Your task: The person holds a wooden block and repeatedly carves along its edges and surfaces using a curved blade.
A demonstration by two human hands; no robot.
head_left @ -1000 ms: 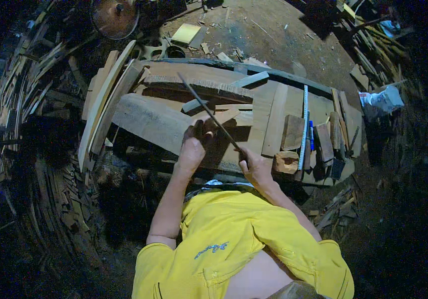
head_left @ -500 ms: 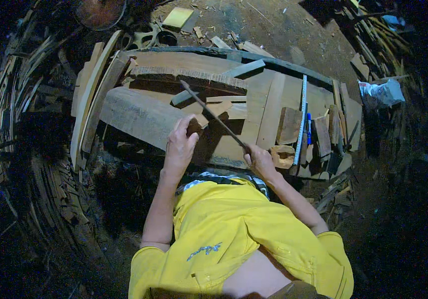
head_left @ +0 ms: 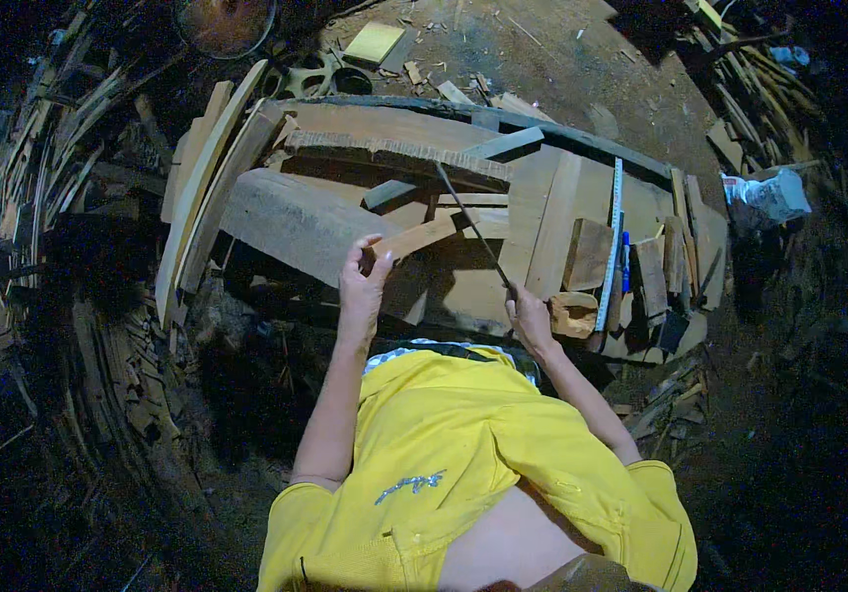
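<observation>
Between the thumb and fingers of my left hand is a small wooden block, raised over the workbench with its long pale side showing. My right hand is closed round the near end of a long, thin, dark file. Its narrow far end points up and away to the left. The file crosses by the block's dark right end; I cannot tell whether they touch. Under the left hand's side lies a thick grey beam. A block with a hollow sits just right of my right hand.
A ruler, a blue marker and several offcuts lie on the bench's right side. A rough-edged plank lies along the back. Long boards lean at the left end. A yellow block rests on the ground beyond.
My left hand has turned the wooden block, so its long side now extends toward the file. The file stands steeper, its tip farther right. The whole view has shifted slightly.
</observation>
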